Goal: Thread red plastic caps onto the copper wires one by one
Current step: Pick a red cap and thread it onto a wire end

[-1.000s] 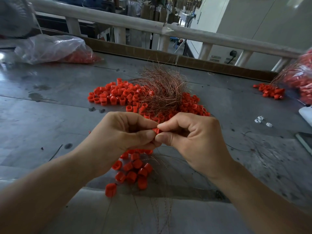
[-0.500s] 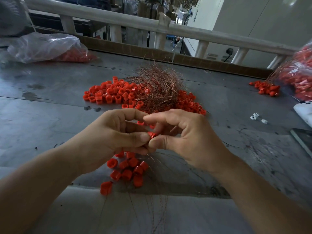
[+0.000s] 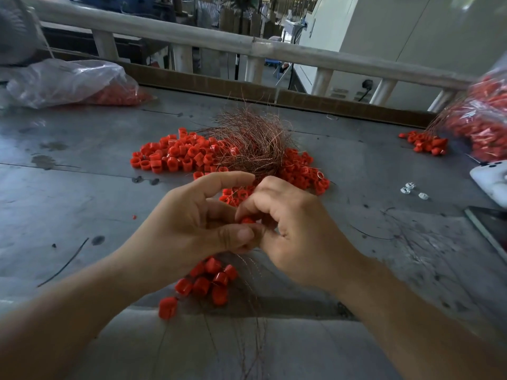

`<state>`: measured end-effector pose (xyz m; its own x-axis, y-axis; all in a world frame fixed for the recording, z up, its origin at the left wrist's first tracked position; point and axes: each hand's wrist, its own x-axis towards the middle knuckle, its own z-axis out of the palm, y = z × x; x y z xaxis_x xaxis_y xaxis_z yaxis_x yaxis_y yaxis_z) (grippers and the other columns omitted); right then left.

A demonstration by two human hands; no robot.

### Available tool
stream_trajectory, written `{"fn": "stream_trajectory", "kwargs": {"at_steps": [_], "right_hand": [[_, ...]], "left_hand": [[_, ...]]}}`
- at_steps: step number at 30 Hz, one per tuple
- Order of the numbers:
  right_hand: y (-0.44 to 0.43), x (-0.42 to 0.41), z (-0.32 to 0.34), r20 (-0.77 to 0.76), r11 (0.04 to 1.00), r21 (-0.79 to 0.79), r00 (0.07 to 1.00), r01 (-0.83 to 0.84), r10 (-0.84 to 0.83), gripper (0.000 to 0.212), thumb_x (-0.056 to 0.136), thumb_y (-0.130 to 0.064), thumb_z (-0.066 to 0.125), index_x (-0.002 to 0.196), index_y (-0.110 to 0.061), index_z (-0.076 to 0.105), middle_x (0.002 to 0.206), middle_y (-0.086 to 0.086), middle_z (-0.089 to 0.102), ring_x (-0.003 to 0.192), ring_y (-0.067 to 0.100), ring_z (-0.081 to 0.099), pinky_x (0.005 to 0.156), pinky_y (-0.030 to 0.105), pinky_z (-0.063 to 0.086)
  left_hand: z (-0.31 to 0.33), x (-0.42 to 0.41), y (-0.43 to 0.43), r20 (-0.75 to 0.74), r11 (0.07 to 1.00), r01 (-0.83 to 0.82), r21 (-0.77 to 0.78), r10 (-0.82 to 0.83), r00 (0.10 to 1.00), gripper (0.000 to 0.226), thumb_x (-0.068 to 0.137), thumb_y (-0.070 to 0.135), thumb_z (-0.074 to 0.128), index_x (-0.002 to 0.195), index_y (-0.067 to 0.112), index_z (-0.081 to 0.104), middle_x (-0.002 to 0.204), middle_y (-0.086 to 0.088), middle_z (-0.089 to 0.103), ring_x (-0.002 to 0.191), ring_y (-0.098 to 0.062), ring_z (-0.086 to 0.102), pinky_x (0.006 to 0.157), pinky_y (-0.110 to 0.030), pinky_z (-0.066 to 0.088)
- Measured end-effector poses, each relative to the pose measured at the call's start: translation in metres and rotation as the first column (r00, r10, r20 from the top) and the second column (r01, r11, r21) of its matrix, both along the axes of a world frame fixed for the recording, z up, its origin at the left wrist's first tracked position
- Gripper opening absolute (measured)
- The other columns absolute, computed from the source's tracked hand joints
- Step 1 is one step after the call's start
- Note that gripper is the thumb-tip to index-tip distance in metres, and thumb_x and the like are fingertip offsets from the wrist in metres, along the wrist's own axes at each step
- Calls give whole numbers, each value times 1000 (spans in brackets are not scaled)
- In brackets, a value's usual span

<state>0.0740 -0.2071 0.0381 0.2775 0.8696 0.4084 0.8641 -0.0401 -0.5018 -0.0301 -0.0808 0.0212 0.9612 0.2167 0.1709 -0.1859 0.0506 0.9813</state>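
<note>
A grey metal table (image 3: 82,204) is filling the frame. At centre, loose red caps (image 3: 175,156) are lying spread under a tangle of copper wires (image 3: 256,142). Just below, the left hand (image 3: 192,223) and right hand (image 3: 297,237) are meeting fingertip to fingertip above a cluster of caps (image 3: 208,281). The left thumb is clamping thin wire strands (image 3: 253,266), and the right's curled fingers are pinching one red cap (image 3: 247,220).

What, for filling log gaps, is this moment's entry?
step: threading | left hand: pinches small red plastic cap | right hand: pinches same cap | thin copper wires: hang below hands
</note>
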Motion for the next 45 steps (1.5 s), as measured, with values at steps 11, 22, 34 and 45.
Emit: {"fn": "stream_trajectory", "kwargs": {"at_steps": [11,22,34,45], "right_hand": [[1,-5,-2,-21,998,61,1000,18,-17,10,75,-9,61,83,-8,66,83,-11,49,76,3,50,66,17,44],[4,0,-7,-188,995,97,982,-5,23,49,66,-30,77,110,-14,61,98,-5,62,89,3,57,74,13,45],[-2,10,2,-186,983,167,982,73,-41,4,80,-11,65,81,-11,68,72,-18,58,66,-7,54,59,5,38],[-2,13,2,-51,992,-101,995,80,-86,7,83,-13,65,75,-15,65,67,-18,54,64,1,52,60,13,41]], "left_hand": [[4,-4,-3,-13,997,-68,21,68,998,58,56,14,72,112,20,56,75,-18,69,66,-27,68,59,-29,57],[11,-1,7,16,988,-94,-125,96,995,59,39,43,89,93,26,72,75,-13,71,66,-22,69,55,-23,54],[14,-4,20,97,958,-77,-278,108,989,53,43,33,86,92,18,73,67,-5,68,53,-14,62,46,-18,48],[11,-1,20,-104,913,-335,234,366,925,35,69,-18,61,64,16,70,55,-2,63,52,-12,61,40,-17,43]]}}
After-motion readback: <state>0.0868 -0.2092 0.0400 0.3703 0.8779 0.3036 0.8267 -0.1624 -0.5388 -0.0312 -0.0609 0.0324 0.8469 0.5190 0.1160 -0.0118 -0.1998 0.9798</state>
